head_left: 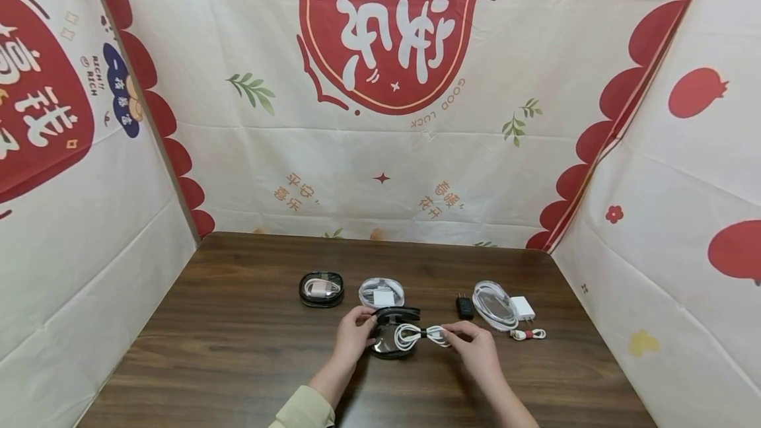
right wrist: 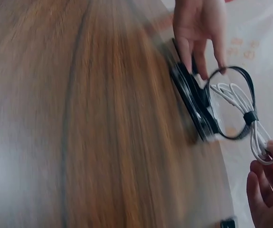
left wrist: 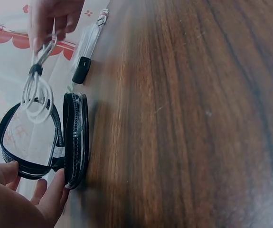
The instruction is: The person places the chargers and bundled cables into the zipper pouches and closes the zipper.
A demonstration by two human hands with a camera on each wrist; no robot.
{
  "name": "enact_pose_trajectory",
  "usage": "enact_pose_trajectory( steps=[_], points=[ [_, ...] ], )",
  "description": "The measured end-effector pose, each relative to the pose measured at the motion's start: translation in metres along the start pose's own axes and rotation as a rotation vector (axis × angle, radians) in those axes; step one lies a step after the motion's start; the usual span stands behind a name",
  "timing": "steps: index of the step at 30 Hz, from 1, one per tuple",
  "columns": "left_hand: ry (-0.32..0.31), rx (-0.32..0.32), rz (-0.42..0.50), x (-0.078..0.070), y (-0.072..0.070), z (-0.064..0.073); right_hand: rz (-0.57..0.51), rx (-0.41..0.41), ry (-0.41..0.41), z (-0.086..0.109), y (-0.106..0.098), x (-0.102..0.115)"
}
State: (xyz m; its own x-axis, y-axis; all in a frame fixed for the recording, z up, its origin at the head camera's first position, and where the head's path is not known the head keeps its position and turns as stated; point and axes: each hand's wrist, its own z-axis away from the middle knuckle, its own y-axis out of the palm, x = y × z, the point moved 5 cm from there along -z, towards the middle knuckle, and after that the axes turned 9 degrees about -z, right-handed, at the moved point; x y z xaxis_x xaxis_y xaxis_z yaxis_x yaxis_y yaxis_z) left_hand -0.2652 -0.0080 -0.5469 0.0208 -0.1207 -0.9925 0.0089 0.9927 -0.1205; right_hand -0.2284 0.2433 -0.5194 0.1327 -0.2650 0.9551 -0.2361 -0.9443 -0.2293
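Note:
My left hand grips a small clear case with black zip edging at its left side, thumb on the lid and fingers at the base. The case is unzipped, its lid standing up from the lower half. From the other side, my right hand pinches one end of a coiled white cable. A black tie binds that cable around its middle. Its free loops hang over the case opening, overlapping the lid in the wrist views.
Behind the hands lie a filled black-edged case and a white-edged case with a white plug inside. To the right are a black plug, another clear case, a white plug and a short white cable. Fabric walls enclose the wooden table.

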Motion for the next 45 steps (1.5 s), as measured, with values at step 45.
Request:
enact_pose_trajectory(
  steps=[45],
  points=[
    [0.0,-0.02,-0.008,0.006,0.002,0.0,0.116,0.228,-0.057,-0.014,0.056,0.005]
  ],
)
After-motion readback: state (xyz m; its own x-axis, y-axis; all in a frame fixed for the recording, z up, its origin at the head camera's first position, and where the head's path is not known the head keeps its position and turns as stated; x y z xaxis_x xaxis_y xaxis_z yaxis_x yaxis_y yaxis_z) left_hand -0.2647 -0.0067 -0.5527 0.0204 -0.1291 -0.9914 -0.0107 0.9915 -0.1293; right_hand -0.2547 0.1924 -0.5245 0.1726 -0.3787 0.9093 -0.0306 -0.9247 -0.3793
